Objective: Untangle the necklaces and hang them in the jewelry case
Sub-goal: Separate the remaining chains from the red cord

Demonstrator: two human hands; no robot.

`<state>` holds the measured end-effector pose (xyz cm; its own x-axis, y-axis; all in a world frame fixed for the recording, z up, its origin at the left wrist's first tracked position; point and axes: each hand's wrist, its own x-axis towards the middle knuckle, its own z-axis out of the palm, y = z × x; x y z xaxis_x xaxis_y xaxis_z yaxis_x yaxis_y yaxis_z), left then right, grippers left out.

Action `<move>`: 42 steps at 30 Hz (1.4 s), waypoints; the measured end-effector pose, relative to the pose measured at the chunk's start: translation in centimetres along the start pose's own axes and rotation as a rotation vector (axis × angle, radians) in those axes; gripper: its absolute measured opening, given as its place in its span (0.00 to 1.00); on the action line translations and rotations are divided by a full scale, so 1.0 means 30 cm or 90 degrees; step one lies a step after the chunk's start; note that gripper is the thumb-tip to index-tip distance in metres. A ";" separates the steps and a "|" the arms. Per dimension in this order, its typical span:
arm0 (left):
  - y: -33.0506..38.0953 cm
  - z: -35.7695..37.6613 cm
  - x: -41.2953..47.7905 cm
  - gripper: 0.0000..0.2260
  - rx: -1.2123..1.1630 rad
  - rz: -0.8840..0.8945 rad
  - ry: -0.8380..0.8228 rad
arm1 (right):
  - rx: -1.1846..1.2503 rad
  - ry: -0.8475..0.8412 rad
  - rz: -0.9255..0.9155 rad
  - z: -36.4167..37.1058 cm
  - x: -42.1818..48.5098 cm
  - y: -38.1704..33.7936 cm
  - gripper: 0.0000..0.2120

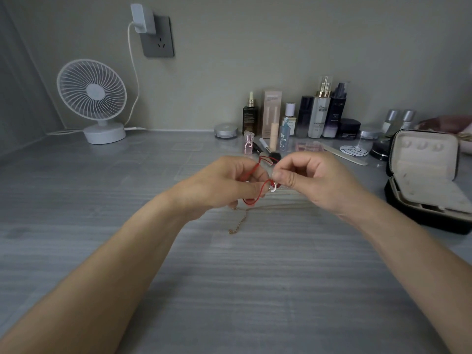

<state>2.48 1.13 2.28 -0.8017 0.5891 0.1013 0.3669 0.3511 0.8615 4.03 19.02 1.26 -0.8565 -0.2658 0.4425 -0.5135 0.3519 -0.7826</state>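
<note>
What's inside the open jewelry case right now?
The jewelry case shows only pale lining: three small tabs in the lid, compartments below. Nothing hangs there. Its front wall hides the nearest compartments.

hands: left hand (224, 185) and right hand (314, 182) meet over the middle of the worktop (229, 290), both pinching the cord necklace (261, 192) between them
chain necklace (238, 223): on the worktop, under and just before the hands
jewelry case (408, 213): on the worktop right of the hands, lid standing behind its tray
bottles (316, 116): in a row against the wall, behind the hands, left of the jewelry case
fan (92, 93): far left, at the back of the worktop
socket (158, 39): on the wall above and right of the fan, charger (143, 17) plugged into its top
</note>
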 end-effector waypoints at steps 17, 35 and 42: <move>0.002 -0.007 0.013 0.06 -0.215 -0.100 0.076 | -0.090 0.071 -0.046 -0.006 -0.005 -0.008 0.04; 0.015 0.049 0.020 0.02 0.007 0.079 0.203 | 0.010 0.039 0.142 -0.017 -0.005 -0.015 0.08; 0.025 0.047 0.010 0.07 -0.068 0.027 0.172 | 0.046 -0.048 0.073 -0.028 -0.012 -0.020 0.05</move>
<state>3.16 2.60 2.25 -0.8886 0.3813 0.2550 0.3624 0.2428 0.8998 4.59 19.67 1.94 -0.9015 -0.2951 0.3167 -0.4054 0.3191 -0.8566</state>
